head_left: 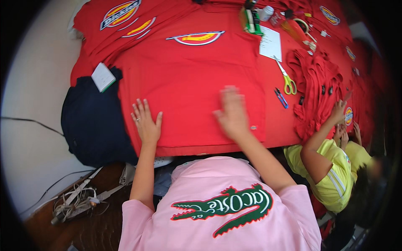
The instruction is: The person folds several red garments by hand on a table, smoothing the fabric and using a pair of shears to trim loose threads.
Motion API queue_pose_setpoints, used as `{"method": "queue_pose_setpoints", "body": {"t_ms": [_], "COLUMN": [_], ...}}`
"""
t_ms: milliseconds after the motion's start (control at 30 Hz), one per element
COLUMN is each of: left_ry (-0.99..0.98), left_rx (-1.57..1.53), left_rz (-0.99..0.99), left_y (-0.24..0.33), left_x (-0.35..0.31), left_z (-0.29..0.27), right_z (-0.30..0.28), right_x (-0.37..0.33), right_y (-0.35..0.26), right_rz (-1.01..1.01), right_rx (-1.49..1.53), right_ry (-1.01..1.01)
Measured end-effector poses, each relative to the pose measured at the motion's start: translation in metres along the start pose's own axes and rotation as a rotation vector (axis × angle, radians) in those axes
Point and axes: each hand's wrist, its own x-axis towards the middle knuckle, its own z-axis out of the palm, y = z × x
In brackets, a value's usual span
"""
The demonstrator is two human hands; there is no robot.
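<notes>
A red T-shirt (188,92) with a printed yellow, white and dark badge lies spread flat in front of me, its near edge along the table's front. My left hand (147,123) rests flat on its left part, fingers apart, a ring on one finger. Over the right part is my right hand (232,113), blurred by motion, palm down with the fingers stretched out and nothing held. Whether that palm touches the cloth I cannot tell. A small label (253,127) shows near the shirt's lower right.
Yellow-handled scissors (289,83), blue thread snips (281,98) and a paper sheet (270,44) lie to the right, beside red straps (316,79). A green tape dispenser (251,21) stands beyond. Dark folded cloth (92,121) bears a notepad (103,77). Co-workers in yellow (335,175) work at right.
</notes>
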Motion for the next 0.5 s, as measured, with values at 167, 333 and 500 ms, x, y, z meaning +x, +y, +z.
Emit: {"method": "queue_pose_setpoints", "body": {"t_ms": [167, 333, 500], "left_ry": [-0.03, -0.007, 0.018], "left_rx": [-0.043, -0.05, -0.069], "left_rz": [0.011, 0.014, 0.013], "left_y": [0.001, 0.0, 0.003], "left_x": [0.002, 0.001, 0.002], "left_z": [-0.002, -0.006, -0.005], "right_z": [0.073, 0.042, -0.006], "right_x": [0.042, 0.069, -0.002], "right_y": [-0.078, 0.014, 0.109], "right_rz": [-0.532, 0.033, 0.275], "right_rx": [0.154, -0.165, -0.323], "right_ry": [-0.253, 0.03, 0.108]}}
